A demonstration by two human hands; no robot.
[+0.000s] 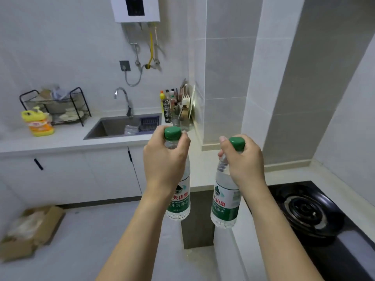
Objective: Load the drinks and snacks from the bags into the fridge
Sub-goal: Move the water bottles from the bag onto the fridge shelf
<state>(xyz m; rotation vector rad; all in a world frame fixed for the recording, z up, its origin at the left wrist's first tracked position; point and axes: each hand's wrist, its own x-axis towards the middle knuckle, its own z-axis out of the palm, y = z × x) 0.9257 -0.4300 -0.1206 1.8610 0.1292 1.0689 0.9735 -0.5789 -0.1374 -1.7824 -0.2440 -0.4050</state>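
Head view of a kitchen corner, with both arms extended forward. The left hand [165, 157] grips the neck of a clear water bottle [179, 199] just below its green cap [172, 133], fingers curled round the neck; the bottle hangs upright in the air, its green-and-white label facing the camera. The right hand [242, 159] grips a second water bottle [225, 199] in the same way, fingers wrapped round the neck under a green cap [237, 143]; this bottle hangs slightly tilted, its base toward the left. The two bottles are near each other but apart, both held above the floor in front of the white base cabinets [81, 175].

Behind the left hand, a steel sink [113, 126] with a curved tap [123, 100] is set in the white countertop [60, 138]. A yellow detergent bottle [38, 123] stands at the counter's left beside a black wire dish rack [54, 106]. Condiment bottles and a utensil holder [176, 106] crowd the corner to the right of the sink. A white water heater [135, 9] hangs on the tiled wall above. At right, a black gas hob [310, 209] sits in the side counter. An open cardboard box [30, 232] lies on the floor at lower left.
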